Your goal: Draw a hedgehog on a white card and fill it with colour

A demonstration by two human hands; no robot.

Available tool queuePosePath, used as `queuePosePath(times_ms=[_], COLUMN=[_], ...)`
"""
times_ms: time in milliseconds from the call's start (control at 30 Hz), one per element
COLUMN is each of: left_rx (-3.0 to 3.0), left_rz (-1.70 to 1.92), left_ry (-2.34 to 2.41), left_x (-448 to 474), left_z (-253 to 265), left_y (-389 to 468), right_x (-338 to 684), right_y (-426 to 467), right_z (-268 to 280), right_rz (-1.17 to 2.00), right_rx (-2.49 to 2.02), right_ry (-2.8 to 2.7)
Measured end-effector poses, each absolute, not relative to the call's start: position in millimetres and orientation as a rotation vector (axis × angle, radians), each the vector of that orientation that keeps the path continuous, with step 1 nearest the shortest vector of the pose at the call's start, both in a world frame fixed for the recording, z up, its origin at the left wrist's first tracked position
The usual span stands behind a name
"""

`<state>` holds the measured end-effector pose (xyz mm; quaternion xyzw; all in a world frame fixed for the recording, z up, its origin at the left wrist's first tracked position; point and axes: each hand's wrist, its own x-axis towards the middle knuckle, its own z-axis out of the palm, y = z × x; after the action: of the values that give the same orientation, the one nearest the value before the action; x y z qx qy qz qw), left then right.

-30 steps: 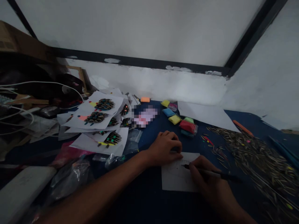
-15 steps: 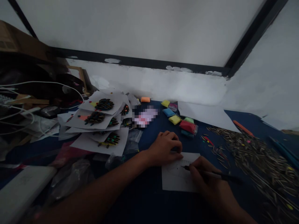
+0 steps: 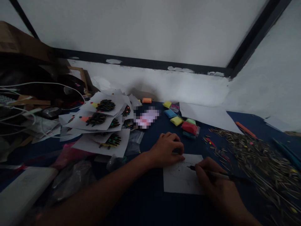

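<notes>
A small white sheet of paper [image 3: 175, 183] lies on the dark blue tabletop in front of me. It bears a faint pencil-thin outline with a row of short strokes along its top and a dark dot. My left hand [image 3: 166, 150] rests at the sheet's upper left edge, fingers bent and loosely apart, thumb on the paper. In my right hand [image 3: 217, 185] is a dark pen [image 3: 222, 176], pinched between thumb and fingers. Its tip is over the drawing near the strokes; whether it touches the paper I cannot tell.
Stacked sheets with seed-covered hedgehog figures [image 3: 98, 119] stand to the left. Coloured clay packets [image 3: 176, 121] sit behind my hands. A heap of striped seeds [image 3: 258, 160] spreads at right, beside an orange tool [image 3: 246, 130]. White cables [image 3: 44, 83] and plastic bags [image 3: 74, 179] crowd the left side.
My right hand and the pen have shifted slightly to the right across the sheet. My left hand stays in place on the paper.
</notes>
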<state>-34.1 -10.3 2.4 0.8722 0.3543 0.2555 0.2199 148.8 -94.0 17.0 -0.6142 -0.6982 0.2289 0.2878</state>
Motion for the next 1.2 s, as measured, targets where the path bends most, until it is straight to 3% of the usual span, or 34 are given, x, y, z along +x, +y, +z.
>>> queuePosePath(times_ms=[1200], left_rx=[2.397], left_rz=[0.700], left_ry=[0.983], left_x=[-33.7], left_z=[2.5], left_y=[-10.8], right_x=[149.5], right_y=[-93.0], right_z=[12.9], right_rz=[0.649], right_rx=[-1.600], right_ry=[-1.902])
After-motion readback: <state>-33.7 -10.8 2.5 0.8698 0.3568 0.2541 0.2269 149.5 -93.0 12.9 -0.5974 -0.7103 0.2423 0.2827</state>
